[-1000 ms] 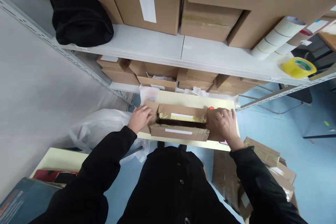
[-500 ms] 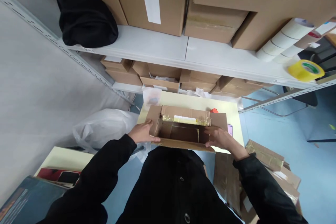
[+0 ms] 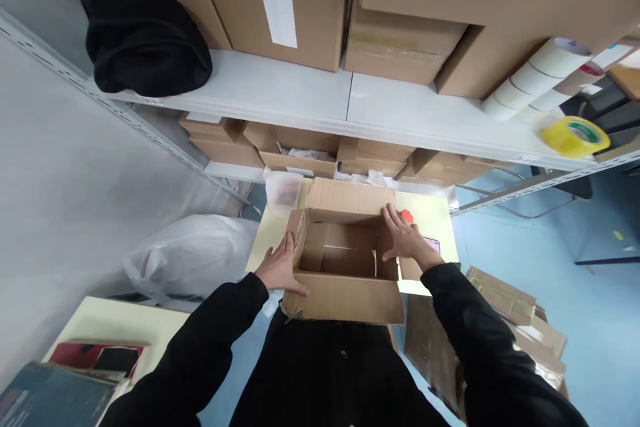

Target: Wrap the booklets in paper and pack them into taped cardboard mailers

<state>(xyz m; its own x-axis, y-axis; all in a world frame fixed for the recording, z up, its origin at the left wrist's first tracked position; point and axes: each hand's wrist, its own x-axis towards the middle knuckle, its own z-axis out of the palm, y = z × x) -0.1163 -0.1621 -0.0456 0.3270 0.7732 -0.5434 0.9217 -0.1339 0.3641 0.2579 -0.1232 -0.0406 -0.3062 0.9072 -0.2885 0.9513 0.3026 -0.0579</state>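
An open cardboard box sits on the pale yellow table in front of me, its long near and far flaps spread outward. Nothing shows inside it apart from bare brown walls and bottom panels. At its left end, my left hand holds the wall, fingers along the side and thumb on the near flap. My right hand grips the right end, with fingers at the far corner and thumb over the inner wall. Just beyond that hand lie a small red-orange object and a partly hidden phone.
Metal shelving with more cartons stands beyond the table. It also bears a black cloth bundle and a yellow tape roll. White plastic bags lie left; flattened cardboard is piled right.
The far flap has swung back and the near flap outward, widening the box's opening. My right hand has moved up to the far right corner; my left hand stays at the left end.
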